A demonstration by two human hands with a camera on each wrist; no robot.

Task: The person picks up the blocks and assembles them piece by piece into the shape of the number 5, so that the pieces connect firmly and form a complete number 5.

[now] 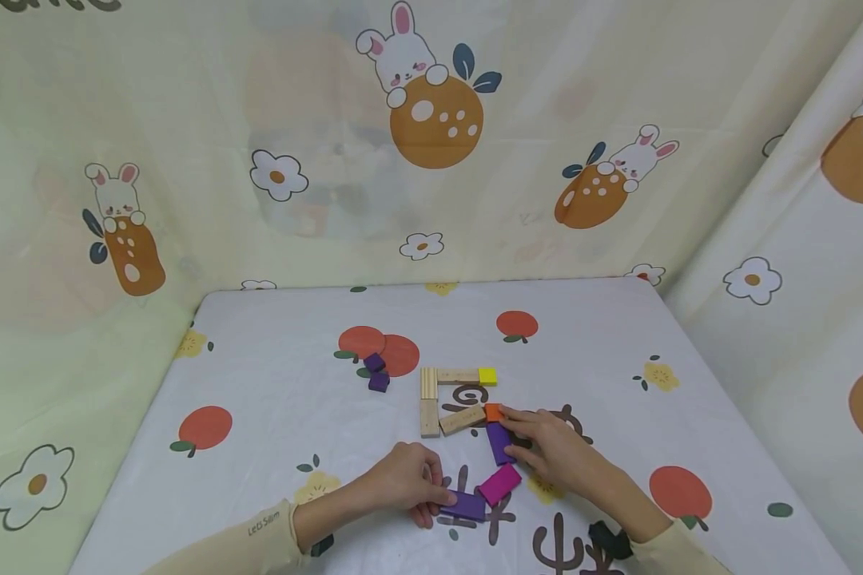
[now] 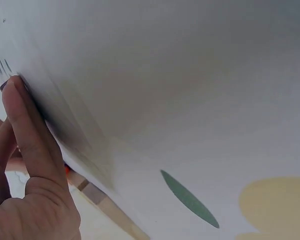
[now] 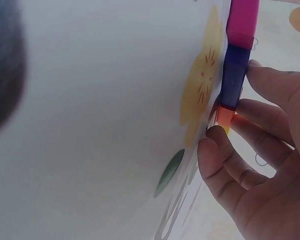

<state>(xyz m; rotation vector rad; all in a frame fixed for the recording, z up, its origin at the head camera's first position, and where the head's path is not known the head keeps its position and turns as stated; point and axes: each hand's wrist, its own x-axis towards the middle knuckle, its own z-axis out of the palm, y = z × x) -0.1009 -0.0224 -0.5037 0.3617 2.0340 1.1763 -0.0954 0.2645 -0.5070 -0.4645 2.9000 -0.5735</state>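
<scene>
A curved row of coloured blocks lies on the white cloth in the head view. At its lower left end my left hand point(image 1: 408, 479) pinches a purple block point(image 1: 466, 505), thumb on its near end. In the left wrist view that block is mostly hidden behind the fingers point(image 2: 27, 130). A magenta block point(image 1: 500, 485) touches the purple one's right end. Above it, my right hand point(image 1: 557, 446) rests its thumb against a second purple block point(image 1: 499, 443) and a fingertip at an orange block point(image 1: 493, 413). Both touched blocks also show in the right wrist view, beside the fingers point(image 3: 270, 112).
Plain wooden blocks point(image 1: 429, 417), several of them, continue the row from the orange block, ending with a yellow block point(image 1: 487, 376). Two dark purple blocks point(image 1: 378, 382) lie apart to the left. Dark pieces point(image 1: 610, 541) sit by both wrists. A printed curtain point(image 1: 331, 224) stands behind the table.
</scene>
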